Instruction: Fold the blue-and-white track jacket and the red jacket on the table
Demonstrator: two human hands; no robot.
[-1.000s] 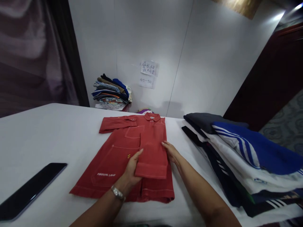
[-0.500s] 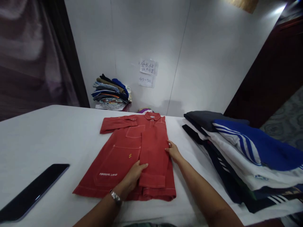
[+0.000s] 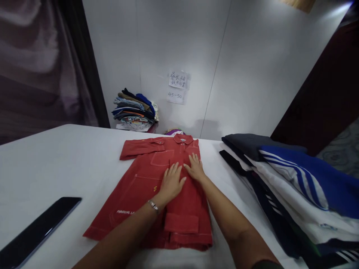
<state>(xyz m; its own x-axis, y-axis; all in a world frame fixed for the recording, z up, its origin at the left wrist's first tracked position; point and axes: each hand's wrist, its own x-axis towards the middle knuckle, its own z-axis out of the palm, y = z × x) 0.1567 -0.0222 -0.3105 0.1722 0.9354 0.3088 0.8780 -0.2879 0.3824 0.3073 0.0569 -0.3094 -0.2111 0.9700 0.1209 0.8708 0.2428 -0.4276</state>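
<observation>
Both our hands lie flat on the red shirt (image 3: 157, 190), palms down and fingers spread, holding nothing. Our left hand (image 3: 171, 183) presses near the middle of the chest, just beside the stitched pocket, with a metal watch band (image 3: 153, 205) at the wrist. Our right hand (image 3: 195, 169) sits a little farther from us, touching the left at the fingertips, on the strip of cloth that is folded in from the right side.

We judge that we are smoothing that folded right side: the right sleeve (image 3: 181, 222) lies turned down along the fold, its cuff close to the hem below our forearms, while the left sleeve (image 3: 140, 147) lies spread out, well beyond our left hand. The next move, as we read it, calls for a matching fold of the left side, so the left hand would need to travel outward to that sleeve or to the shirt's left edge while the right keeps the finished fold from slipping.

Both forearms reach forward from the near edge and converge over the shirt, wrists low, elbows out of view.

The shirt lies on the white table (image 3: 56, 160) directly in front of us. Well to the left of our left arm lies a dark phone (image 3: 36, 231). To the right of our right arm, near but not touching, is a pile of clothes (image 3: 294, 186), blue with white stripes on top. Beyond our hands, against the wall, stands a folded stack (image 3: 134, 110) beside a paper note (image 3: 178, 86).
</observation>
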